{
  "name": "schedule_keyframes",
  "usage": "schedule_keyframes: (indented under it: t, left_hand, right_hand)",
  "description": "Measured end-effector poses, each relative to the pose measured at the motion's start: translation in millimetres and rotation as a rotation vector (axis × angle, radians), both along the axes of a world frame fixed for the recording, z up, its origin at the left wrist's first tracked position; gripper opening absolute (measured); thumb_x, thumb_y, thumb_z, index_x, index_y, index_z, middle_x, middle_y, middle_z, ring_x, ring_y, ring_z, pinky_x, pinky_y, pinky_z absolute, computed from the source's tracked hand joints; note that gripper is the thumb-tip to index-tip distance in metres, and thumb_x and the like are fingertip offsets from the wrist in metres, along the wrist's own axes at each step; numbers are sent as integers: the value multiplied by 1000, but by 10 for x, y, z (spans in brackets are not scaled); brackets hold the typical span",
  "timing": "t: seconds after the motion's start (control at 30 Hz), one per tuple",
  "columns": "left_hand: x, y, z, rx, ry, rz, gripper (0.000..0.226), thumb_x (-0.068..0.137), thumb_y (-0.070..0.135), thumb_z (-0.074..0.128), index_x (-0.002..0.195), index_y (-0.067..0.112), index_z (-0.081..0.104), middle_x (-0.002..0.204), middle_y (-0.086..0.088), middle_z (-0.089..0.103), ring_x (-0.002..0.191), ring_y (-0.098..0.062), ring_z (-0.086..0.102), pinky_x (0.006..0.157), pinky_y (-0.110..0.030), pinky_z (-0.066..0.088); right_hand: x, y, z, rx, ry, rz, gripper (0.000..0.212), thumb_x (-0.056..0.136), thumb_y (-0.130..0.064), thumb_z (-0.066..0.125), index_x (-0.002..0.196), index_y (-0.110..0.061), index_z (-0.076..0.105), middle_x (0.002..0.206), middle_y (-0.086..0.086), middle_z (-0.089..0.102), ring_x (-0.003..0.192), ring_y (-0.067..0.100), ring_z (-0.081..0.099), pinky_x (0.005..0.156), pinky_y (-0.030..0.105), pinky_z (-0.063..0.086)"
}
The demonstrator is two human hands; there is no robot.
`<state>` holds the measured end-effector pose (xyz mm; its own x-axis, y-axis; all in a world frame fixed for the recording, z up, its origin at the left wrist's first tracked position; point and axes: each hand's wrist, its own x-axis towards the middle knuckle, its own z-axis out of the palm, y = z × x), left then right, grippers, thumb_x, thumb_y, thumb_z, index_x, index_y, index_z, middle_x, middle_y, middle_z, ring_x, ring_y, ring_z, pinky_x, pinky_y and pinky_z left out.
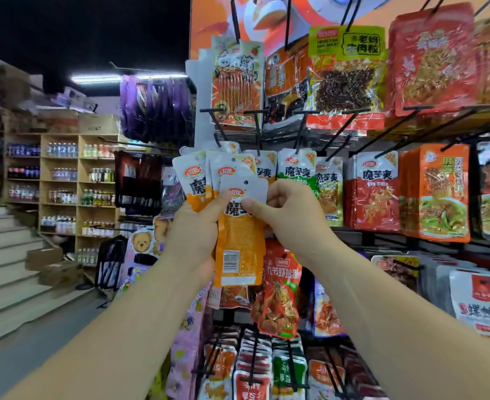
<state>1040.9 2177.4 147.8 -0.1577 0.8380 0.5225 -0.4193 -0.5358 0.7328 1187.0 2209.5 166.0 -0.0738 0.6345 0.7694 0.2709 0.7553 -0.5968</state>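
Note:
I hold several orange-and-white snack packets (pixel 239 241) fanned out in front of a hook rack. My left hand (pixel 197 232) grips the bunch from the left, thumb across the front of the nearest packet. My right hand (pixel 290 212) pinches that front packet's white top edge between thumb and fingers. The front packet has a punched hole near its top and a barcode low down. Two more packets (pixel 194 180) of the same kind stick up behind it.
Black peg hooks (pixel 256 128) jut out above the packets. Green packets (pixel 295 171) and red packets (pixel 379 194) hang to the right. More snacks (pixel 278 290) hang below. Wooden shelves of bottles (pixel 61 183) and steps (pixel 7 255) lie at the left.

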Motion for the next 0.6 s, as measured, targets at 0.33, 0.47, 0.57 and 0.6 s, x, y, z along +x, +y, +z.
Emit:
schedule_keyframes:
  t: [0.33,0.47,0.57,0.6]
  left_hand:
    - [-17,-21,-39,11,56,-31,21,102,19,62,117,12,74,113,-15,78,100,-34,77,81,-51,64]
    - [-60,32,-41,19,39,55,15,99,16,67,109,7,74,105,-19,78,93,-34,77,78,-54,64]
    - [-88,61,-14,70,70,212,13,100,10,66,98,20,73,90,-2,81,81,-21,79,63,-39,64]
    - [-97,68,-3,88,79,245,15,101,10,66,99,23,73,92,1,81,83,-19,79,64,-39,65]
  right_hand:
    - [164,-96,-9,-39,-18,82,18,87,-21,83,89,-11,68,80,9,76,74,32,73,62,43,63]
    - [190,-52,3,-36,27,38,38,92,-25,79,90,5,55,88,27,64,76,42,66,55,34,59]
    - [215,-48,38,-4,87,-46,42,98,-32,70,87,3,49,81,27,47,65,26,43,58,34,41]
    - [212,-41,62,-18,131,-27,43,100,-34,66,96,6,51,85,30,48,68,23,42,64,36,37]
